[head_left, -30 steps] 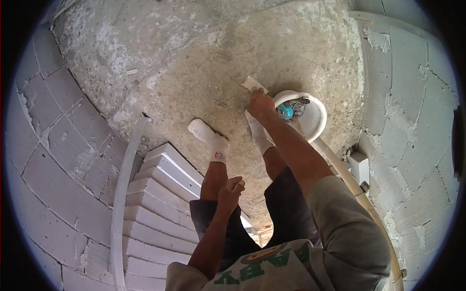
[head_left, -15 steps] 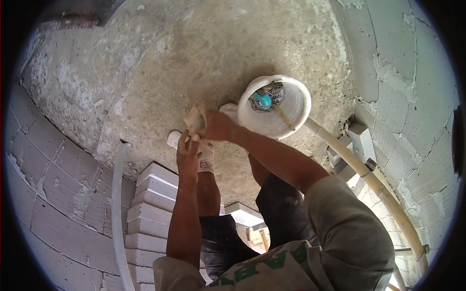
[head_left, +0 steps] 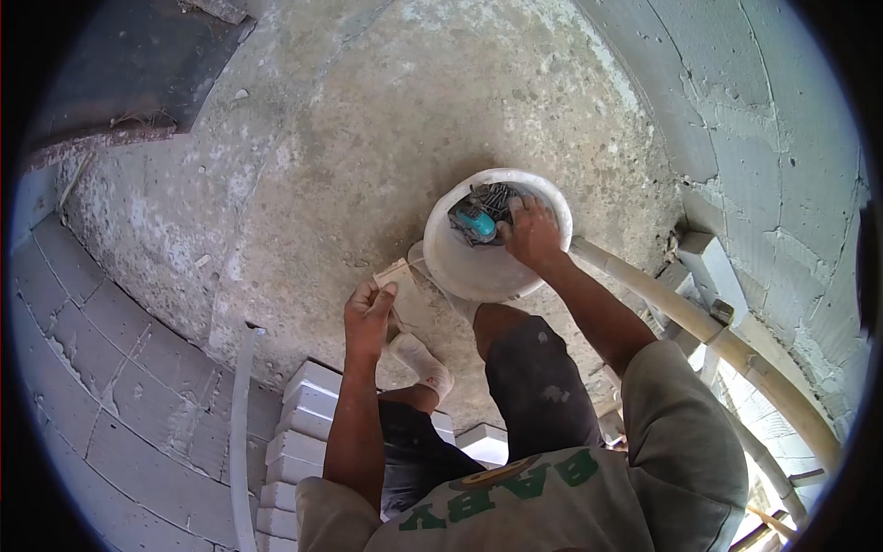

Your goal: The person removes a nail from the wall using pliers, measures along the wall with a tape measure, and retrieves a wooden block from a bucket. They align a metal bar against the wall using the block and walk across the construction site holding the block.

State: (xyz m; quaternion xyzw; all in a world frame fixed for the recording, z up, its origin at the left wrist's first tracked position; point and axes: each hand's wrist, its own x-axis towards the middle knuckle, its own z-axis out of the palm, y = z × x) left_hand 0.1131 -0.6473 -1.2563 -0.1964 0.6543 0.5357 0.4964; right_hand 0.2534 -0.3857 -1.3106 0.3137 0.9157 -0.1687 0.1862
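My left hand (head_left: 370, 315) is closed, thumb on top, around a thin flat tan piece (head_left: 397, 274) that looks like wood, above the floor beside my foot. My right hand (head_left: 533, 235) reaches into a white bucket (head_left: 441, 262), its thumb and fingers apart and pointing down. Its fingertips are at a pile of grey nails (head_left: 495, 197) in the bucket. Next to the thumb, a turquoise object (head_left: 475, 221) rests on the nails; its kind is unclear.
Rough concrete floor (head_left: 349, 166) lies around the bucket. Stacked pale blocks (head_left: 308, 405) and an upright pale strip (head_left: 242, 432) stand at my left. Block walls curve along both sides. A bamboo pole (head_left: 681, 317) slants at my right; a dark sheet (head_left: 138, 74) is at upper left.
My right hand has left my left hand and moved right into the bucket. My left hand still holds the tan piece, now steady and clear. The view has shifted, showing more of the dark sheet.
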